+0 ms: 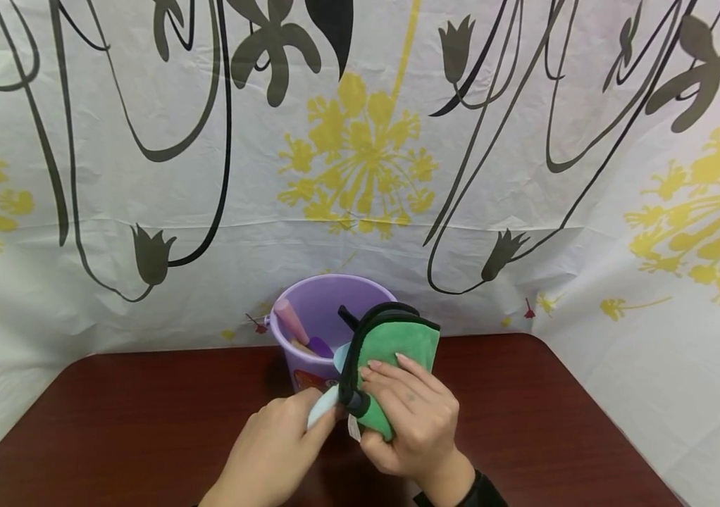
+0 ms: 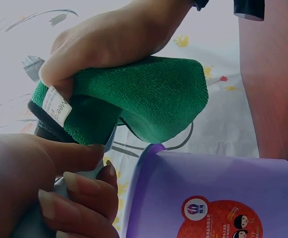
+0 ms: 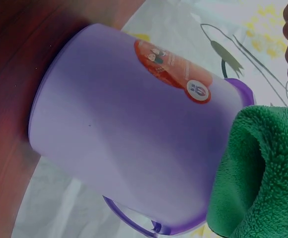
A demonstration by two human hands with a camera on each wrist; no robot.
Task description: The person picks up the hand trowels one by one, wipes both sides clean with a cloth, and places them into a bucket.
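Observation:
In the head view my left hand [image 1: 271, 443] grips a pale blue handle [image 1: 324, 406] in front of the bucket. A pale blue part [image 1: 341, 357] shows past the cloth; the tool's kind is hidden. My right hand [image 1: 413, 408] holds a green cloth [image 1: 401, 341] with black edging, folded against the pale blue tool. In the left wrist view a white tag [image 2: 57, 106] hangs from the cloth, and the right thumb presses near it. The cloth's fold lies beside the bucket's rim in the right wrist view.
A purple bucket [image 1: 328, 304] stands at the table's back edge. Inside it lean a pink handle [image 1: 292, 320] and a purple piece [image 1: 320, 346]. The dark red-brown table [image 1: 163, 422] backs onto a patterned curtain [image 1: 239, 303].

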